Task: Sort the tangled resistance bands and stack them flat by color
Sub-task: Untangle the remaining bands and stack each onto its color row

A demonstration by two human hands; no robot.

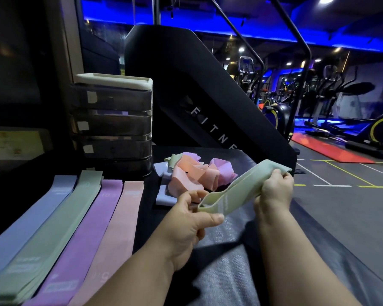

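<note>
L hand [186, 224], R hand [274, 191] — pinching green band [243, 188] ends, tangled pile [195, 173] behind

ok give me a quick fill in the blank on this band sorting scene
1. The left hand and right hand hold one ___ band between them.
2. The flat stacks number ___.
3. The last stack, nearest the tangled pile, is ___.
Missing words: green; four; pink.
</note>
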